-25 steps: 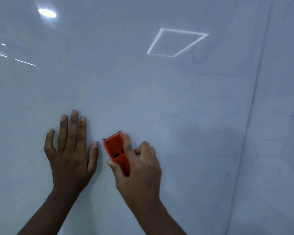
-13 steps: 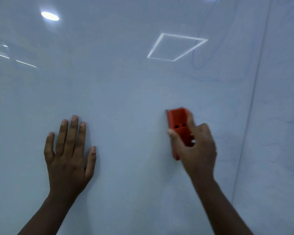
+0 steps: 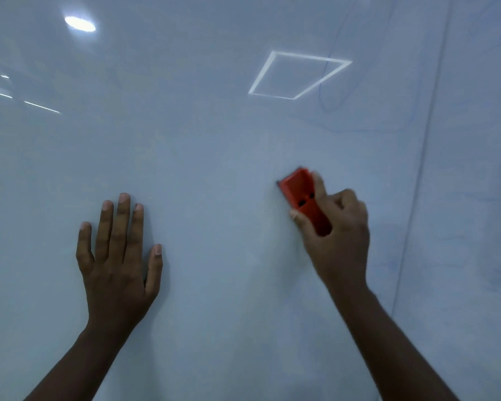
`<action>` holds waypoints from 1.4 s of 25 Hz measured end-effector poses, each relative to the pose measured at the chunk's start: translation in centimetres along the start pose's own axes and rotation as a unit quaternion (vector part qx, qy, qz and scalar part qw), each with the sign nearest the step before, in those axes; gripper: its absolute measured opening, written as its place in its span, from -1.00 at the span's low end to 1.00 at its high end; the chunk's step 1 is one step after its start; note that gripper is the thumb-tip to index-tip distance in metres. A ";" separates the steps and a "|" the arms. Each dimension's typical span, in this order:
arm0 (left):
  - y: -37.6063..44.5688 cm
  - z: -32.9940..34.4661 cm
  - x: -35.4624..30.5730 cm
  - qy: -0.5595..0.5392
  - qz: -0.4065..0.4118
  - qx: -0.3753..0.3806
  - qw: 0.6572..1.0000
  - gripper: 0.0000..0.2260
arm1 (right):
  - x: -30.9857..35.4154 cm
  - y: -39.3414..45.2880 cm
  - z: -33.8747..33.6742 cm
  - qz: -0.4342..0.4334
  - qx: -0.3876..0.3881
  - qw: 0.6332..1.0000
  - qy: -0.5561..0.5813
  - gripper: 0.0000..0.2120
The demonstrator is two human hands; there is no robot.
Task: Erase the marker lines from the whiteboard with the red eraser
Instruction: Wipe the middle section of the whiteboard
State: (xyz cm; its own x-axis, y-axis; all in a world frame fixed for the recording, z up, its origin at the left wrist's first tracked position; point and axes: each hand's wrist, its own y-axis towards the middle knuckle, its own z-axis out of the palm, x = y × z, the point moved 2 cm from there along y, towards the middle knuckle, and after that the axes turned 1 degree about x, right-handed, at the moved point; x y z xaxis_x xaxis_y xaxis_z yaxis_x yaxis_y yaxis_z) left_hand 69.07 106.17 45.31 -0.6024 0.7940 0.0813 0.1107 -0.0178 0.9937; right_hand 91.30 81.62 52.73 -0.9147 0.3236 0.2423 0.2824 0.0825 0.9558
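The whiteboard [image 3: 214, 146] fills the head view. My right hand [image 3: 340, 241] grips the red eraser [image 3: 302, 193] and holds it against the board right of centre, its top tilted left. Flat on the board at lower left lies my left hand [image 3: 119, 261], fingers straight and spread. Faint blue marker lines [image 3: 330, 91] loop at the upper right, above the eraser, and more pale strokes [image 3: 394, 130] run further right.
A vertical seam [image 3: 420, 169] divides this panel from another board panel [image 3: 475, 198] on the right, which carries faint blue smudges. Reflections of ceiling lights [image 3: 298, 75] glare on the upper board.
My right hand swept the eraser from beside my left hand rightward and upward across the board, then tilted it leftward. The left hand has stayed flat in place.
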 end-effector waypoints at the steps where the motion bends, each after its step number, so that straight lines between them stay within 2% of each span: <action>1: -0.2 0.0 -0.1 -0.006 -0.003 0.001 1.000 -0.43 | 0.0 -2.3 0.3 -0.024 0.019 1.000 -0.007 -0.35; 6: -1.4 -0.1 -2.2 -0.029 -0.034 0.019 0.999 -0.43 | -1.8 -14.6 1.5 -0.136 0.147 0.978 -0.056 -0.39; 8: -1.7 0.0 -3.2 -0.016 -0.035 0.024 0.999 -0.44 | -2.2 -16.2 1.7 -0.176 0.183 0.964 -0.081 -0.40; 10: -1.2 -0.1 -3.5 -0.006 -0.035 0.018 0.999 -0.47 | -2.1 -14.9 1.5 -0.193 0.185 0.960 -0.086 -0.37; 19: 10.3 -0.7 -1.6 -0.013 0.035 -0.046 0.998 -0.47 | 1.8 0.2 0.7 -0.192 -0.011 0.981 -0.027 -0.45; 23: 14.9 -1.1 0.7 -0.019 0.044 -0.062 0.997 -0.43 | -2.0 5.2 0.4 -0.100 -0.139 0.985 0.004 -0.48; 27: 14.9 -0.7 0.8 0.000 0.048 -0.063 0.997 -0.42 | -7.4 7.5 -0.4 0.027 -0.239 0.970 0.026 -0.47; 30: 15.0 -0.3 0.7 0.006 0.052 -0.057 0.997 -0.41 | -7.3 9.4 -0.1 0.082 -0.277 0.956 0.051 -0.45; 32: 14.9 -0.1 0.7 0.005 0.050 -0.060 0.997 -0.41 | -5.1 10.2 0.7 0.087 -0.289 0.951 0.059 -0.45; 35: 14.8 0.0 0.6 0.007 0.051 -0.065 0.997 -0.41 | 1.4 8.9 3.1 -0.010 -0.247 0.968 0.049 -0.48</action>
State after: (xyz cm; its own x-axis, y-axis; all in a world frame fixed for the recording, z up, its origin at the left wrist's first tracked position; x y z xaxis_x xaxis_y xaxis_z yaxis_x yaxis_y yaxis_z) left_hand 70.38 106.35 60.06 -0.6047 0.7752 0.1829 0.0695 -0.1775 0.9817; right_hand 93.42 85.78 61.07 -0.9484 0.2344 0.2135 0.1126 -0.3807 0.9178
